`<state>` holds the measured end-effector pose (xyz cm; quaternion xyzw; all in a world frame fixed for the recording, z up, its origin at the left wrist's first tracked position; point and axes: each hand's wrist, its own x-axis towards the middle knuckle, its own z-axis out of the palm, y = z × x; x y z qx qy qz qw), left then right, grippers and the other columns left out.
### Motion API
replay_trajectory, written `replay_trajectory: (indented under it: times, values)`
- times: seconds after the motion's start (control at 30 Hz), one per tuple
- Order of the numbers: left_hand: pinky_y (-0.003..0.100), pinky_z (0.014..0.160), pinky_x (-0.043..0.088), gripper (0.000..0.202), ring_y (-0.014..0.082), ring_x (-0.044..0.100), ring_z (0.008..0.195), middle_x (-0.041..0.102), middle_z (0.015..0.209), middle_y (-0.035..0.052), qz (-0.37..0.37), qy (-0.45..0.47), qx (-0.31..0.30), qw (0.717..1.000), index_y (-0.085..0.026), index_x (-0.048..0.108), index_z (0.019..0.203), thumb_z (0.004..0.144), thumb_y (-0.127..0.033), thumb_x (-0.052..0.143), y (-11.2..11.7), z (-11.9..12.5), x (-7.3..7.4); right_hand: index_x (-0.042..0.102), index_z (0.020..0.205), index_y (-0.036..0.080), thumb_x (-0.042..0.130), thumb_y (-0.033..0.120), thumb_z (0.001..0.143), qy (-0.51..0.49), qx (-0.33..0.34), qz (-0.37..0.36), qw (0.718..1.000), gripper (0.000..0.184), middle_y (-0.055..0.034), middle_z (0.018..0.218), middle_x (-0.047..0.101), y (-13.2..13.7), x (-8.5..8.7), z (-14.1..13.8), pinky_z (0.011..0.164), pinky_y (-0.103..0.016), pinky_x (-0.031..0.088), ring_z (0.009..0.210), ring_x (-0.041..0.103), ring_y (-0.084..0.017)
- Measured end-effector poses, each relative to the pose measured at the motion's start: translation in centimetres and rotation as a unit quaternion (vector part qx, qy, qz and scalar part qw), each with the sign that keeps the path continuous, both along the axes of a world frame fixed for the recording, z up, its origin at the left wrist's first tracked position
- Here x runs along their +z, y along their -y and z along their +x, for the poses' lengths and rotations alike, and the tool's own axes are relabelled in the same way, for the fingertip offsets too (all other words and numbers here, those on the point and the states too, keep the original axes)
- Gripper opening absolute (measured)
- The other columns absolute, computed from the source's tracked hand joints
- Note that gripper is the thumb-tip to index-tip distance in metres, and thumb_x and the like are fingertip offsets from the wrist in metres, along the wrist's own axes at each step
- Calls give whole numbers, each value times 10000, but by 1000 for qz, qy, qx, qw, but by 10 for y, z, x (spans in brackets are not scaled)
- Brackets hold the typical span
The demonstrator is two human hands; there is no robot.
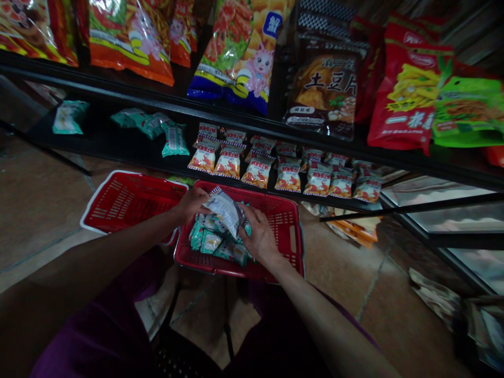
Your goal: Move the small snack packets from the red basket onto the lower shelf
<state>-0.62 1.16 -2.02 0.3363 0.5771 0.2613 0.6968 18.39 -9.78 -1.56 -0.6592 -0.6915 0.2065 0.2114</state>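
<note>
Over a red plastic basket (285,210), my left hand (193,203) grips a white snack bag (223,206) with a striped end, its printed back facing up. My right hand (258,233) has its fingers curled at the bag's right side, where a bit of teal packaging also shows; what those fingers hold is partly hidden. Beneath both hands, several teal snack bags (210,241) lie heaped in the basket's left part. On the low black shelf just ahead stand rows of small orange-and-white snack bags (258,169).
A second red basket (132,202) with a white rim sits to the left. Several teal bags (175,139) lie on the low shelf's left half. Larger snack bags (240,52) fill the shelf above, some overhanging its edge. Orange packets (354,227) lie on the tiled floor (334,273) at right.
</note>
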Motion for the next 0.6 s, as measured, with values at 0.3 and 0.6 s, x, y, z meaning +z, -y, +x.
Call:
replay_trajectory:
  times: [0.3, 0.6]
  values:
    - [318, 634, 594, 97, 133, 642, 596, 605, 637, 11, -21, 13, -3, 1000, -119, 524, 738, 824, -80, 544, 3, 1, 2, 349, 1428, 179, 526, 392, 872, -46, 81, -11, 996, 622, -163, 1439, 414, 1, -5, -10, 1106, -484, 337, 1346, 368, -275]
    - [372, 742, 584, 140, 159, 665, 632, 625, 660, 69, -78, 86, 6, 993, -91, 548, 694, 820, -30, 538, 4, 3, 8, 263, 1460, 212, 615, 254, 804, -32, 67, -52, 996, 746, -157, 1425, 423, 3, -12, -17, 1083, -491, 367, 1321, 401, -297]
